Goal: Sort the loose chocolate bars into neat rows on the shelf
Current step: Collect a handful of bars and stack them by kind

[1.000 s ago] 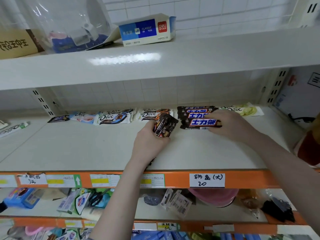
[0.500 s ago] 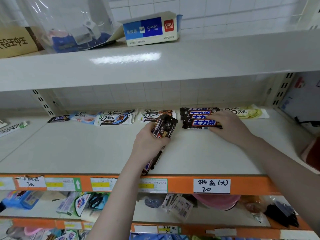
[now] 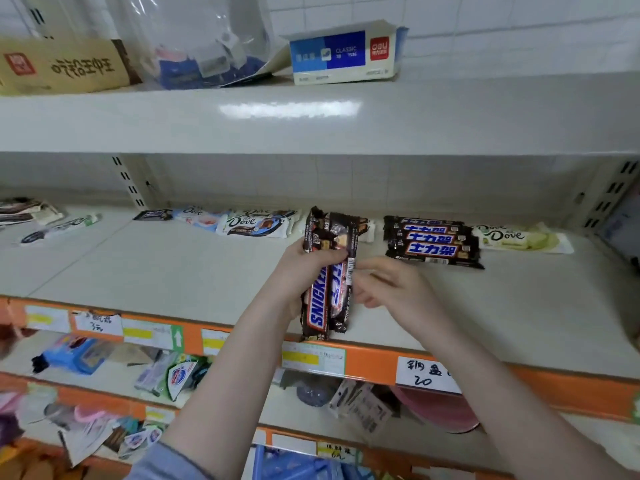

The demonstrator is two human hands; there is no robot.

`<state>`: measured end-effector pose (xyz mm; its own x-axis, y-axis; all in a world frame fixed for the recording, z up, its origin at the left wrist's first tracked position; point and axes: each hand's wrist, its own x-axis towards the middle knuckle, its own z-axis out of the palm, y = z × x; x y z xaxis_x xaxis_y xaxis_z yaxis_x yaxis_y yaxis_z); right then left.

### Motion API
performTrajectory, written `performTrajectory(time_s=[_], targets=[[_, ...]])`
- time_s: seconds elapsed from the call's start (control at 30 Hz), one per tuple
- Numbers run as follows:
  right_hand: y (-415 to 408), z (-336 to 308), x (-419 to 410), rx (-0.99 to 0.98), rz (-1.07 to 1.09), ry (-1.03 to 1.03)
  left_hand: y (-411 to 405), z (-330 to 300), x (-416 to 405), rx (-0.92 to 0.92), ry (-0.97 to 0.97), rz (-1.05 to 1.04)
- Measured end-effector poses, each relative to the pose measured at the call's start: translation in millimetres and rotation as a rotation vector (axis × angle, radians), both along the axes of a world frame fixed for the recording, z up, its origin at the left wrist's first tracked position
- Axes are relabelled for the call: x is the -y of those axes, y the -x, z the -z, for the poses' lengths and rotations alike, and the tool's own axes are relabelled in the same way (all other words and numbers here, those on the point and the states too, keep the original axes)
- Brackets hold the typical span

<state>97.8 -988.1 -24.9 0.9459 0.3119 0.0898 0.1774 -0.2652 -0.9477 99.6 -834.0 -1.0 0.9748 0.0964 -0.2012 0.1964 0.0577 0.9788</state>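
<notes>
Your left hand grips two light, crinkly-wrapped Snickers bars upright above the shelf; your right hand, fingers loosely curled, holds nothing. Pinch the slippery wrappers mid-length beside the laid row.

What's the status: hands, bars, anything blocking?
Left hand grips two Snickers bars upright over the shelf. Right hand reaching for them, fingers loose. Snickers row stacked behind; nothing blocking.
</notes>
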Motion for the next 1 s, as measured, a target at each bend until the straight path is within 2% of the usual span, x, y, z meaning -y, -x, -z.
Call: performTrajectory(time_s=[0.13, 0.3, 0.63, 0.83, 1.0], targets=[[1, -2, -37, -0.017, 0.002, -0.018, 4, 4, -20, -0.042, 0.200, -0.023], [-1, 0, -77, -0.050, 0.024, -0.039, 11, 6, -71, -0.018, 0.268, 0.004], [1, 8, -159, -0.126, 0.180, -0.122, 17, -1, -199, 0.106, -0.056, -0.024], [5, 3, -158, -0.130, 0.213, -0.124, 13, 3, -201, 0.143, -0.225, 0.080], [2, 4, -135, -0.190, 0.281, -0.241, 13, 1, -181, 0.173, -0.301, 0.117]])
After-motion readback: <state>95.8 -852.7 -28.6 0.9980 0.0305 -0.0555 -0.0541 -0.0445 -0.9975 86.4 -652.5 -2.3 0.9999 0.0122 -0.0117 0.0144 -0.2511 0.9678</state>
